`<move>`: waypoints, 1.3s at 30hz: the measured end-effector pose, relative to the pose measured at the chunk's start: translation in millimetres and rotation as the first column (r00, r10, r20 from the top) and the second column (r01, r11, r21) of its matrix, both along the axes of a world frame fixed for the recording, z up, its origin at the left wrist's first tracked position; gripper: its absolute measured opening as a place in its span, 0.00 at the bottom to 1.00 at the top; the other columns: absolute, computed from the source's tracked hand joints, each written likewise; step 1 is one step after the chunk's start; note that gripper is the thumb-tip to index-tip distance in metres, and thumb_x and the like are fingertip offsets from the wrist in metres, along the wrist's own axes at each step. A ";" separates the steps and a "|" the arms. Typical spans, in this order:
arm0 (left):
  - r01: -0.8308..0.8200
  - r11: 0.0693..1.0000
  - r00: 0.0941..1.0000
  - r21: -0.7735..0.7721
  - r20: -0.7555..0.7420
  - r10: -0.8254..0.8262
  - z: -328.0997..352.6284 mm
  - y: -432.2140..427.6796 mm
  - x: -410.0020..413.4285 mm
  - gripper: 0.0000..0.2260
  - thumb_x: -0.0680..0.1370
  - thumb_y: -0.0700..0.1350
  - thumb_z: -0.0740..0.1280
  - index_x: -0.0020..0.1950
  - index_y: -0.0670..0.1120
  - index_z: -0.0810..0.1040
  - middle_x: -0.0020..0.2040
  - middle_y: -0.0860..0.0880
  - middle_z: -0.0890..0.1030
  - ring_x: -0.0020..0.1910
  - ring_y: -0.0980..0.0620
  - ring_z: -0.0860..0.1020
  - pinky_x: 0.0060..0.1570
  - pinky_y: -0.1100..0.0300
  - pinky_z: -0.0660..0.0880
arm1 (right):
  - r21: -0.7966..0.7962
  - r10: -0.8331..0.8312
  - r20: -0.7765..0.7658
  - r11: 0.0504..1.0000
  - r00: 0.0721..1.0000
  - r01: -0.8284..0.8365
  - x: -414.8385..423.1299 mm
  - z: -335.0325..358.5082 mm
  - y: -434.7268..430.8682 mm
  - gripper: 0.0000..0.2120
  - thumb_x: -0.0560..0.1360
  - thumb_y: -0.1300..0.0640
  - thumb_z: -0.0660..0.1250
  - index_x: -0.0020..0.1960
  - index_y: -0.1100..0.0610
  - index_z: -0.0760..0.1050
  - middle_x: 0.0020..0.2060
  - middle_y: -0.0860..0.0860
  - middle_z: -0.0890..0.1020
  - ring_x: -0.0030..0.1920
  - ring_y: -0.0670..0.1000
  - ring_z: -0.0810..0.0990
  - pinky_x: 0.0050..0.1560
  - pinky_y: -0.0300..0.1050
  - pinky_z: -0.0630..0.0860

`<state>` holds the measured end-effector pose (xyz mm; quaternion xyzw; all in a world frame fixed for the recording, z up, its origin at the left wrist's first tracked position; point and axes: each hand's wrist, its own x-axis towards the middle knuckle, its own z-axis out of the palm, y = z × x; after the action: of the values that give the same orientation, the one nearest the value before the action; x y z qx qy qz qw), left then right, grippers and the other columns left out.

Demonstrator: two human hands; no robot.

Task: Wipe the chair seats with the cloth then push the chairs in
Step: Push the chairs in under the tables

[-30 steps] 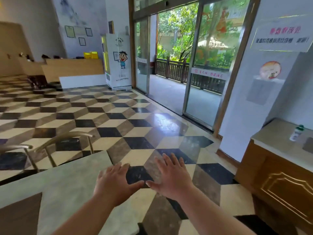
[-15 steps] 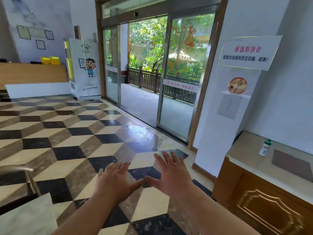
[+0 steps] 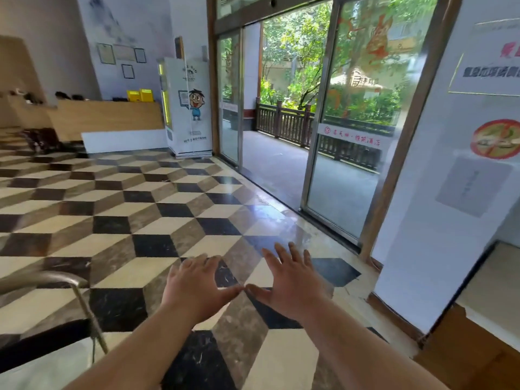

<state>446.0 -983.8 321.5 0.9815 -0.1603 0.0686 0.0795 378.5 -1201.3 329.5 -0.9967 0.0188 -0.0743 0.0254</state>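
My left hand (image 3: 194, 288) and my right hand (image 3: 292, 282) are stretched out in front of me, palms down, fingers spread, thumb tips almost touching. Neither hand holds anything. A chair with a curved metal back rail (image 3: 47, 277) and a dark seat (image 3: 42, 342) stands at the lower left, apart from my left hand. No cloth is in view.
The floor (image 3: 157, 215) is tiled in a black, cream and brown cube pattern. Open glass sliding doors (image 3: 332, 136) lead outside ahead. A white pillar (image 3: 439, 192) and a wooden cabinet (image 3: 484, 347) stand at the right. A counter (image 3: 109, 116) and a white machine (image 3: 188, 108) are far left.
The view swung right and then back left while my hands stayed spread in front of me. The marble table top has left the view, and the chair shows at the lower left again.
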 end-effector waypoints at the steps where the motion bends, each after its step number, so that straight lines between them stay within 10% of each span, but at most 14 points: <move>1: -0.039 0.999 0.999 0.011 -0.012 0.039 0.9 -3.0 11.3 0.54 0.62 0.88 0.42 0.80 0.59 0.64 0.81 0.52 0.68 0.80 0.45 0.65 0.78 0.39 0.61 | 0.000 0.035 0.011 0.999 0.999 -0.035 21.1 -3.2 -9.6 0.49 0.71 0.17 0.43 0.83 0.44 0.48 0.85 0.54 0.53 0.84 0.63 0.46 0.81 0.68 0.44; 9: -0.296 0.954 0.951 0.045 -0.080 0.299 27.6 -11.9 87.0 0.47 0.71 0.82 0.54 0.83 0.57 0.58 0.84 0.50 0.62 0.83 0.45 0.59 0.79 0.39 0.60 | 0.030 0.289 0.035 0.957 0.957 -0.290 184.1 -0.4 -40.4 0.51 0.68 0.14 0.38 0.83 0.41 0.45 0.85 0.52 0.50 0.84 0.61 0.44 0.80 0.66 0.41; 17: -0.436 0.898 0.895 0.059 -0.080 0.440 12.6 22.4 187.9 0.54 0.65 0.88 0.46 0.84 0.59 0.55 0.84 0.51 0.61 0.83 0.45 0.58 0.80 0.39 0.58 | 0.070 0.486 -0.022 0.872 0.874 -0.484 308.7 -14.7 12.8 0.52 0.69 0.14 0.38 0.84 0.43 0.44 0.85 0.54 0.53 0.84 0.62 0.46 0.81 0.68 0.43; 39: -0.528 0.849 0.846 0.011 -0.081 0.527 9.9 163.2 558.4 0.53 0.64 0.87 0.45 0.83 0.59 0.57 0.84 0.55 0.62 0.83 0.48 0.58 0.80 0.41 0.57 | 0.076 0.576 -0.073 0.817 0.814 -0.571 699.9 -6.0 160.4 0.51 0.70 0.15 0.40 0.84 0.42 0.38 0.86 0.52 0.45 0.84 0.60 0.40 0.79 0.64 0.37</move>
<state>1004.4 -820.6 331.4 0.9892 0.1190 0.0488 0.0698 1078.4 -1040.9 323.5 -0.9574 -0.2793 -0.0166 0.0709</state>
